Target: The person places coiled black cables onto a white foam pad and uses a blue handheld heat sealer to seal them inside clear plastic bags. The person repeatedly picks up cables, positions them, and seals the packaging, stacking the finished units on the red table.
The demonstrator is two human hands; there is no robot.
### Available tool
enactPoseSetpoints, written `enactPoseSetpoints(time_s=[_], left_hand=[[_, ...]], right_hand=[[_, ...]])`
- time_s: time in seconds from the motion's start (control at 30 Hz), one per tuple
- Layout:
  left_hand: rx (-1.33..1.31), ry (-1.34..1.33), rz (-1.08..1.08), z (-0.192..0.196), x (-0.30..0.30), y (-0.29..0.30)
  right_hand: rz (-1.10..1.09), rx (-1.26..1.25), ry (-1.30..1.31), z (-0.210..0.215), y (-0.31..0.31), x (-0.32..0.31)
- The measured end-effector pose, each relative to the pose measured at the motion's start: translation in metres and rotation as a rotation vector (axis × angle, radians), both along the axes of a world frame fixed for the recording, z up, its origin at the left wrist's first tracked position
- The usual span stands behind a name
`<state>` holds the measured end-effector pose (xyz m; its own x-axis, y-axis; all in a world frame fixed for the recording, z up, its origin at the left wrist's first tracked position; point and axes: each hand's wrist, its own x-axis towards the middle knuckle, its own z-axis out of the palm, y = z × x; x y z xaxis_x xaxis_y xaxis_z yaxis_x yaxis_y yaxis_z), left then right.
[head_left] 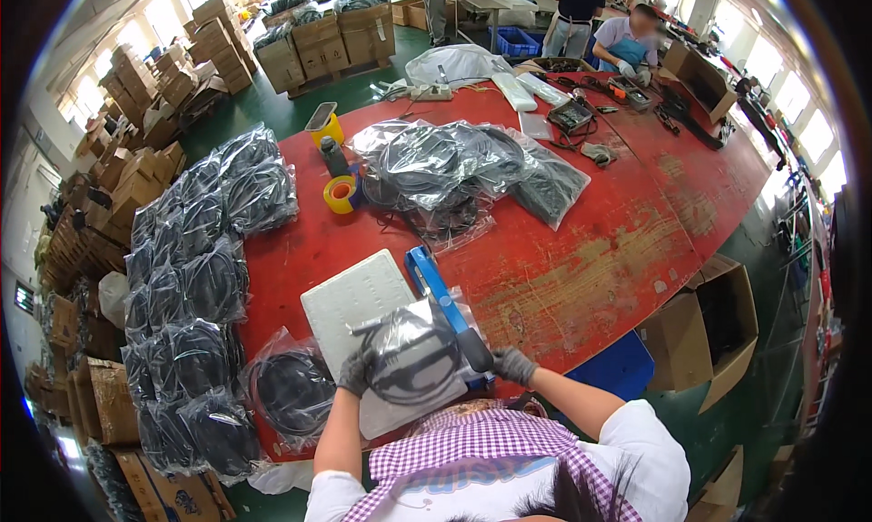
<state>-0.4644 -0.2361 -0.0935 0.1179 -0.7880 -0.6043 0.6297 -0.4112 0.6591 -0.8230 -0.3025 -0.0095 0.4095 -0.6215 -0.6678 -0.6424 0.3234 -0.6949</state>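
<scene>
The left hand (356, 373) grips a bagged black cable coil (409, 357) flat on the white pad (350, 299), while the right hand (511, 365) closes its fingers around the blue sealer (442, 302) handle on the red counter (581, 268), probably to close the bag's open edge.

Low in the frame, the gloved left hand (356, 373) grips a bagged cable coil (411, 357) – the right hand (513, 365) presses a blue sealer (445, 302) on the red counter (581, 249).

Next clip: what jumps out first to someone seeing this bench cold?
The big red table, worn bare in patches on the right. Bagged black cable coils pile along its left edge, with more in a loose heap at centre. Nearest the camera, the gloved left hand holds a bagged coil over a white foam pad, while the right hand grips a blue-handled tool.
</scene>
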Motion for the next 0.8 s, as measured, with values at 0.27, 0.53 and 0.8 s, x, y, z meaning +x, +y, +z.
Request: enactPoseSetpoints(time_s=[0.27, 0.53, 0.8], left_hand=[[0.003, -0.149, 0.187, -0.009, 0.025, -0.043], [0.028, -0.208, 0.17, -0.013, 0.027, -0.046], [0.098, -0.448, 0.043, -0.013, 0.028, -0.05]], right_hand=[[-0.124, -0.616, -0.02, -0.038, -0.062, 0.036], [0.446, -0.884, 0.375, 0.033, -0.008, 0.066], [0.089, -1.135, 0.024, -0.042, 0.016, 0.047]])
